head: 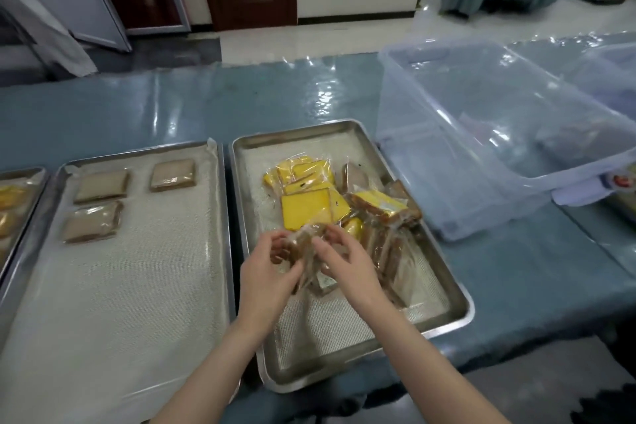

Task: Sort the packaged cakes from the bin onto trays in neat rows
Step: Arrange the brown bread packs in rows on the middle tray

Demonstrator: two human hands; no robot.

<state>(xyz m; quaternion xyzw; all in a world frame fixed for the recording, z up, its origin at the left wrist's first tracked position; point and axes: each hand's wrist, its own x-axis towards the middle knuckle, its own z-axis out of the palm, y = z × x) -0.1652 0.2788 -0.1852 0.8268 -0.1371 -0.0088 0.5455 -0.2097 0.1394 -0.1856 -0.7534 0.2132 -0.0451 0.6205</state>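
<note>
A loose pile of packaged cakes, yellow (306,210) and brown (389,217), lies on the right-hand metal tray (444,313). Over the pile's near edge my left hand (266,272) and my right hand (347,262) both grip one brown cake in a clear wrapper (308,239), fingers curled round it from either side. The middle tray (144,286) has a white liner and three brown packaged cakes (101,186) laid flat at its far left end, two in one row and one below.
A large clear plastic bin (499,134) stands at the right on the blue-covered table (206,107), touching the right tray's far corner. A third tray with yellow cakes (13,203) shows at the left edge. A second clear bin (612,76) sits far right.
</note>
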